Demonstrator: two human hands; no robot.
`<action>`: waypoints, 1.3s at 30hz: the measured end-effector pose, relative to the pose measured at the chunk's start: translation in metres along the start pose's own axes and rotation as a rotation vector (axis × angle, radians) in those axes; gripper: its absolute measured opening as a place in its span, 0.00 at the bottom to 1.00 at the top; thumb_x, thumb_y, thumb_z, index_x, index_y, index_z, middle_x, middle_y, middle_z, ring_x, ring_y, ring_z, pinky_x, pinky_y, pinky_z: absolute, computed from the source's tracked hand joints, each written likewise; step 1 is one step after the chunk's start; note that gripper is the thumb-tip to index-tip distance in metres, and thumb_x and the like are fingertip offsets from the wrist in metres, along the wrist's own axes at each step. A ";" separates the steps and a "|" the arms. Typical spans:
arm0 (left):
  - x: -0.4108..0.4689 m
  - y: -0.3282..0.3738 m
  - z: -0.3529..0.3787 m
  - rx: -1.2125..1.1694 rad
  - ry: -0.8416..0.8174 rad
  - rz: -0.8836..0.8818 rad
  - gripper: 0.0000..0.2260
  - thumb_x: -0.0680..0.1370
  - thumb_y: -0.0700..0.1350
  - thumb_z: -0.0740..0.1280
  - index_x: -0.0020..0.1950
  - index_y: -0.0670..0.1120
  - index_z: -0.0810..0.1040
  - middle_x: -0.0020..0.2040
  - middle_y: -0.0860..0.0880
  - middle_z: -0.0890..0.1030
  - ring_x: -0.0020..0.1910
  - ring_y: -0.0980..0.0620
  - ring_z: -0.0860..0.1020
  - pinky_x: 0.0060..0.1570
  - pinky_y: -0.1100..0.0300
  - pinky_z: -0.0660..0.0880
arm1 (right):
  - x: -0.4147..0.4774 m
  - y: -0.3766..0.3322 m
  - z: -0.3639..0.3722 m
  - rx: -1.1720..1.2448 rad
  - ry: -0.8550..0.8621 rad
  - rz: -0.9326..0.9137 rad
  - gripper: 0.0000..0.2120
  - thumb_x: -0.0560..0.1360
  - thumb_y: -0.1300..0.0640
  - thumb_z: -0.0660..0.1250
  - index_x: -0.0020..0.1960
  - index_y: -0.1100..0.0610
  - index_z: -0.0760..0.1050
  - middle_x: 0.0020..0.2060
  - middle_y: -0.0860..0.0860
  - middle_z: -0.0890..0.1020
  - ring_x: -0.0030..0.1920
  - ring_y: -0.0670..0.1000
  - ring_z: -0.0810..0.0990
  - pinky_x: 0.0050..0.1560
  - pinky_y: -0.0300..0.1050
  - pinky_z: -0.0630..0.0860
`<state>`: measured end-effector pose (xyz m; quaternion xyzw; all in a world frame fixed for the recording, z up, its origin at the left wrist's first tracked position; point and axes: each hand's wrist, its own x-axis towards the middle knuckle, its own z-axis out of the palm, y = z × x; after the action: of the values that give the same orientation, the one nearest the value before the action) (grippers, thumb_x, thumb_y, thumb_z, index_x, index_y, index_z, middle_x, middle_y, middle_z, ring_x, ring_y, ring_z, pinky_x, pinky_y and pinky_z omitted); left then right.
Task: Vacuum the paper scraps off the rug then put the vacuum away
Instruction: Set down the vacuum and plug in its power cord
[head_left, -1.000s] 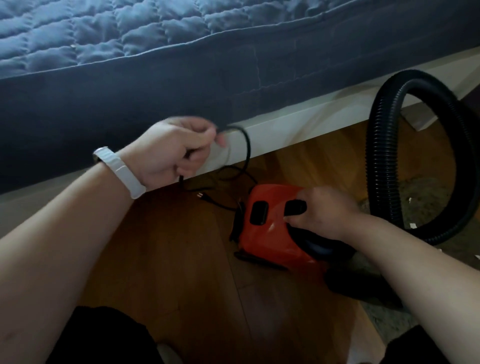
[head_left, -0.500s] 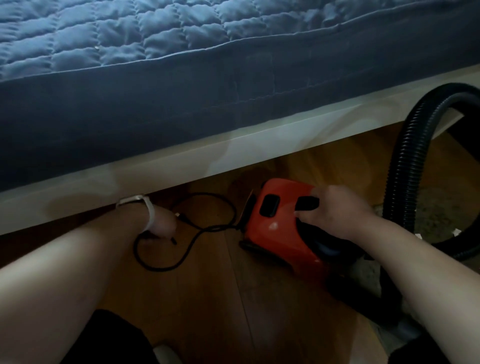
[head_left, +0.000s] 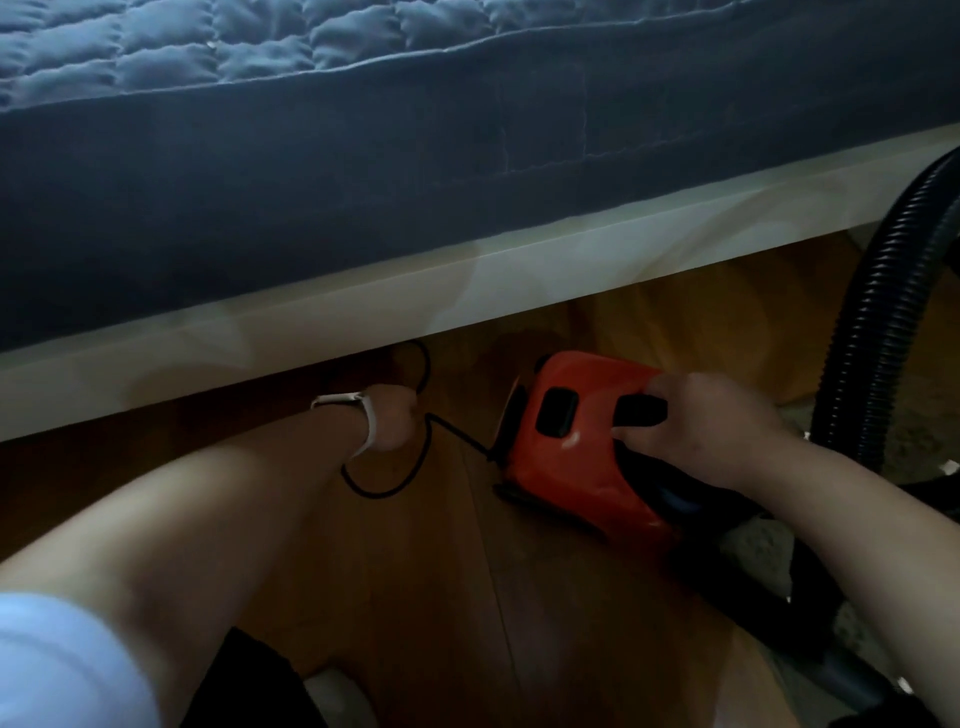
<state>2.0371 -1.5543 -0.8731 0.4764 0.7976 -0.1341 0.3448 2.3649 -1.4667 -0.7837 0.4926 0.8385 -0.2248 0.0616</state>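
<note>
A small red canister vacuum (head_left: 566, 457) sits on the wooden floor just in front of the bed. My right hand (head_left: 696, 421) rests on its top, fingers closed over the black handle. Its black power cord (head_left: 415, 457) loops across the floor to the left of the body. My left hand (head_left: 395, 415) is down at the floor by the bed frame, fist closed around the cord; the fingers are mostly hidden behind the wrist. The black ribbed hose (head_left: 872, 332) arches up at the right. A few white paper scraps (head_left: 948, 467) lie on the rug (head_left: 924, 436) at far right.
The bed with a dark blue quilted cover (head_left: 363, 156) and a pale frame rail (head_left: 467, 291) fills the upper view, with a low gap under it. A dark nozzle tube (head_left: 810, 639) lies at lower right. My knees are at the bottom edge.
My left hand dropped from chest height down to the floor by the bed rail, carrying the cord with it. The right hand stayed on the vacuum handle; the view shifted slightly.
</note>
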 end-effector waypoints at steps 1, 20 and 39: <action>0.005 -0.004 0.005 -0.024 0.003 0.016 0.12 0.83 0.46 0.60 0.60 0.42 0.79 0.59 0.43 0.80 0.56 0.43 0.78 0.50 0.58 0.72 | -0.001 -0.001 0.001 -0.002 0.000 -0.006 0.17 0.71 0.35 0.69 0.35 0.47 0.73 0.29 0.44 0.77 0.30 0.43 0.75 0.26 0.41 0.62; -0.007 0.049 0.029 -0.141 -0.421 0.308 0.14 0.83 0.54 0.61 0.50 0.48 0.82 0.31 0.54 0.82 0.27 0.58 0.76 0.32 0.64 0.71 | 0.007 0.001 0.001 0.138 -0.010 -0.033 0.22 0.60 0.28 0.62 0.31 0.48 0.73 0.27 0.45 0.76 0.29 0.45 0.75 0.27 0.43 0.63; 0.007 0.045 -0.023 -0.887 0.077 0.269 0.10 0.85 0.47 0.60 0.54 0.50 0.81 0.37 0.50 0.79 0.31 0.54 0.74 0.35 0.61 0.71 | -0.006 0.009 -0.015 0.068 -0.082 -0.062 0.16 0.69 0.35 0.70 0.41 0.48 0.79 0.33 0.43 0.80 0.35 0.43 0.77 0.34 0.44 0.76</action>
<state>2.0636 -1.5145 -0.8563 0.3866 0.7213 0.2836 0.4998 2.3774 -1.4609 -0.7712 0.4586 0.8420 -0.2748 0.0721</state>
